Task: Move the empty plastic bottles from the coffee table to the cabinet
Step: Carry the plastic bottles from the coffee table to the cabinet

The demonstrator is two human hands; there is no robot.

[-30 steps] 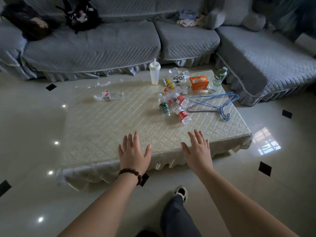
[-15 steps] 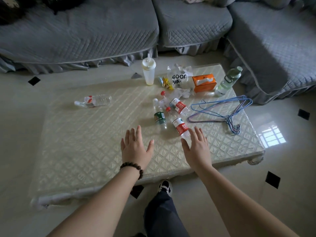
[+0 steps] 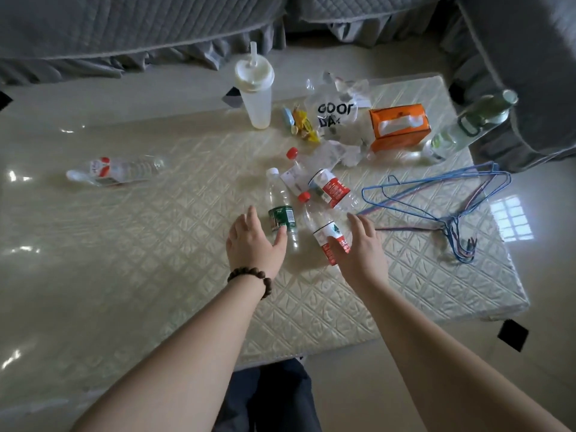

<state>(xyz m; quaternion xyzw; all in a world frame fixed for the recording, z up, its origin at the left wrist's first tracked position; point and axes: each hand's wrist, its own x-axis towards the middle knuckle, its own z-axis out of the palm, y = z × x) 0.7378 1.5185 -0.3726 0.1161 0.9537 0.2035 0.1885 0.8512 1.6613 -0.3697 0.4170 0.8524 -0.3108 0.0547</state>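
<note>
Several empty plastic bottles lie on the cream quilted coffee table. A green-label bottle and a red-label bottle with a red cap lie side by side at mid table. Behind them are another red-label bottle and a white-label bottle with a red cap. One more bottle lies alone at the far left. My left hand is spread beside the green-label bottle, its thumb touching it. My right hand is spread beside the red-label bottle, its thumb lying on the label.
At the back of the table stand a straw cup, a clear "GOOD DAY" bag, sweets, an orange tissue box and a green-capped bottle. Blue wire hangers lie right. A grey sofa wraps round behind.
I have stepped closer and leaned over the table. Both hands have moved forward from the table's near edge to the two nearest bottles and now touch them.
</note>
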